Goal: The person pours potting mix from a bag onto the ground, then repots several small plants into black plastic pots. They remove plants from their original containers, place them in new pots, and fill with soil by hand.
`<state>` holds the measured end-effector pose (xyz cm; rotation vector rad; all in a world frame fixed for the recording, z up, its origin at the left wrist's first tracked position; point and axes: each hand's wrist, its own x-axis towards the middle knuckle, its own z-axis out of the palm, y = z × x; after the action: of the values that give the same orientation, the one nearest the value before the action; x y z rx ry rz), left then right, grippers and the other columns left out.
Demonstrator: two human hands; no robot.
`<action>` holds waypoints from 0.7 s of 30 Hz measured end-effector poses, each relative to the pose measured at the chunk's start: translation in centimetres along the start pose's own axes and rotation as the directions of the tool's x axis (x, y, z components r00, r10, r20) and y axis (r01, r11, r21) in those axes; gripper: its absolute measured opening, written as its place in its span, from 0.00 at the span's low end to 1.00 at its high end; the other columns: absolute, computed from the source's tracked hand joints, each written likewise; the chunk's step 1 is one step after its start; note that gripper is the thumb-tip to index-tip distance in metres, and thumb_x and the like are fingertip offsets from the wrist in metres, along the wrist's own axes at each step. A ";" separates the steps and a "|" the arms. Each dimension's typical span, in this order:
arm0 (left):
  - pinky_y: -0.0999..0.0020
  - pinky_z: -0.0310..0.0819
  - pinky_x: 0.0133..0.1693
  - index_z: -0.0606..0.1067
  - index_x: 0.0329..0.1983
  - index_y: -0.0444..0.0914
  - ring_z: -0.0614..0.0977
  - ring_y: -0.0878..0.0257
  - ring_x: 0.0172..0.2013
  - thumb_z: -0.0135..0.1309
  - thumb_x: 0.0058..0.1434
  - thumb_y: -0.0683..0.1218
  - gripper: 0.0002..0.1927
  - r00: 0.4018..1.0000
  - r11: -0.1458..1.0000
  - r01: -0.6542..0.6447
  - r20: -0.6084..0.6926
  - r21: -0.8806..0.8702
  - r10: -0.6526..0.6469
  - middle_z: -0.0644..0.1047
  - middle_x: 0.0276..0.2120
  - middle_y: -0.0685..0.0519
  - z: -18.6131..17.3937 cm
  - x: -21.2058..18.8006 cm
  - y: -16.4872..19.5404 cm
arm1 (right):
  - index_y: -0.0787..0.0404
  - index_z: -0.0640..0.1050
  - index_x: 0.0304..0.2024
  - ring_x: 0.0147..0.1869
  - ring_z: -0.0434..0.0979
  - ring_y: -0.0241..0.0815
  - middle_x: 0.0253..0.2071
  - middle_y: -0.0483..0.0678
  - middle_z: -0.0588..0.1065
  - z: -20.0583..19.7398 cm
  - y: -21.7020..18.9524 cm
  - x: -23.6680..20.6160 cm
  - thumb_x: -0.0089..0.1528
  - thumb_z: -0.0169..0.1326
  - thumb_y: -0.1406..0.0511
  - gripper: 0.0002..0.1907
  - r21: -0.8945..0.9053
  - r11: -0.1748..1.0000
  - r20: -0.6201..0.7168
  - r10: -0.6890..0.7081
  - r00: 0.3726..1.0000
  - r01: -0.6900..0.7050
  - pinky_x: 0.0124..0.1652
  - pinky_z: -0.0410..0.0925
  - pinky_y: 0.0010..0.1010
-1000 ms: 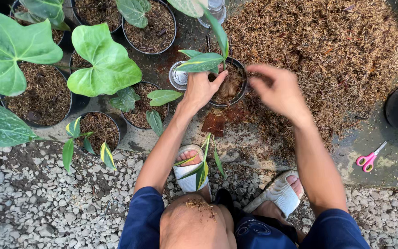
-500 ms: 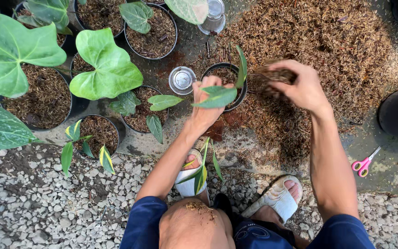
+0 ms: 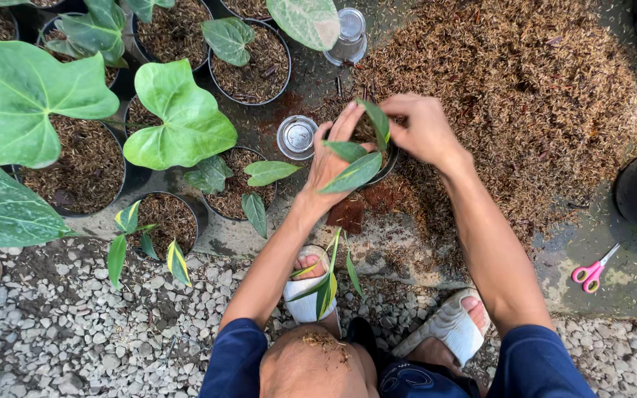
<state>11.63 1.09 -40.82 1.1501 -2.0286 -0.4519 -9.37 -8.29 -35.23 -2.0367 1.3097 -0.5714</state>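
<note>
Left hand (image 3: 331,156) fingers closed on seedling (image 3: 357,171) over black pot (image 3: 386,166), twelve o'clock of knees. Right hand (image 3: 423,131) fingers pinched at its stem. Risk: leaf tears, husk spills.

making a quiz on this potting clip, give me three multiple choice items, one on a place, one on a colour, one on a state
1. Where do the scissors lie?
A. on the ground at the right
B. in a pot at upper left
C. on the gravel at lower left

2. What colour are the scissors' handles?
A. blue
B. pink
C. black

3. What is the left hand doing?
A. resting flat on the gravel
B. gripping the scissors
C. holding a small leafy plant at a black pot

Answers:
1 A, they lie on wet ground by the right edge.
2 B, both loops are pink.
3 C, its fingers close round the plant's stem while the right hand works at the same pot.
</note>
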 end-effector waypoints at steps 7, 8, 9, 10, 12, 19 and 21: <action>0.43 0.49 0.73 0.75 0.50 0.44 0.58 0.53 0.76 0.60 0.55 0.40 0.18 0.976 0.992 -0.126 0.183 0.025 0.120 0.57 0.76 0.44 0.9 1.1 -1.9 | 0.56 0.71 0.66 0.60 0.66 0.81 0.65 0.71 0.63 -2.0 7.3 -1.6 0.46 0.64 0.45 0.48 -0.894 0.403 -0.123 0.200 0.972 -0.196 0.47 0.70 0.70; 0.43 0.50 0.72 0.74 0.50 0.44 0.61 0.54 0.75 0.59 0.56 0.40 0.18 0.973 0.987 -0.140 0.195 0.083 0.121 0.58 0.75 0.45 1.3 0.9 -2.0 | 0.55 0.66 0.70 0.64 0.62 0.79 0.68 0.70 0.58 -1.1 8.3 -2.6 0.54 0.61 0.44 0.46 -0.915 0.362 -0.053 0.329 0.943 -0.178 0.54 0.68 0.66; 0.43 0.52 0.71 0.74 0.50 0.44 0.63 0.54 0.73 0.59 0.56 0.40 0.18 0.971 0.978 -0.153 0.206 0.141 0.123 0.60 0.74 0.46 1.6 0.7 -2.2 | 0.53 0.62 0.74 0.69 0.59 0.77 0.72 0.69 0.54 -0.2 9.2 -3.4 0.62 0.58 0.43 0.45 -0.933 0.324 0.008 0.454 0.891 -0.157 0.60 0.67 0.62; 0.43 0.53 0.69 0.73 0.50 0.44 0.65 0.55 0.72 0.58 0.56 0.40 0.18 0.969 0.967 -0.163 0.219 0.197 0.119 0.61 0.73 0.47 1.8 0.4 -2.3 | 0.56 0.66 0.72 0.66 0.64 0.74 0.73 0.70 0.57 0.8 10.0 -4.3 0.66 0.56 0.56 0.33 -0.912 0.377 0.007 0.409 0.912 -0.162 0.56 0.71 0.58; 0.45 0.58 0.66 0.72 0.56 0.41 0.68 0.51 0.71 0.59 0.60 0.43 0.20 0.958 0.971 -0.157 0.266 0.181 0.106 0.64 0.71 0.46 2.0 0.0 -2.4 | 0.58 0.72 0.68 0.63 0.70 0.70 0.71 0.69 0.62 2.2 10.7 -5.7 0.70 0.54 0.71 0.23 -0.876 0.463 0.050 0.368 0.929 -0.136 0.51 0.77 0.52; 0.50 0.52 0.63 0.73 0.39 0.55 0.67 0.46 0.67 0.65 0.56 0.50 0.12 0.999 0.985 -0.027 -0.027 0.171 0.032 0.65 0.69 0.49 0.8 0.4 -1.7 | 0.58 0.81 0.54 0.49 0.83 0.48 0.53 0.54 0.78 -3.7 2.3 -5.9 0.62 0.58 0.74 0.17 -0.036 0.843 0.074 0.538 0.840 -0.537 0.47 0.76 0.35; 0.49 0.49 0.64 0.77 0.41 0.52 0.65 0.45 0.67 0.65 0.55 0.52 0.12 0.998 0.999 0.034 -0.058 0.014 -0.034 0.65 0.68 0.46 0.6 1.0 -1.7 | 0.57 0.82 0.52 0.48 0.83 0.43 0.47 0.52 0.82 -4.5 -1.5 -5.4 0.61 0.61 0.71 0.16 0.132 0.816 0.161 0.543 0.824 -0.563 0.49 0.76 0.33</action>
<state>11.87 -0.66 -41.80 1.1948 -1.9682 -0.4165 -13.57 -4.19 -31.06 -1.4170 1.6263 -0.2752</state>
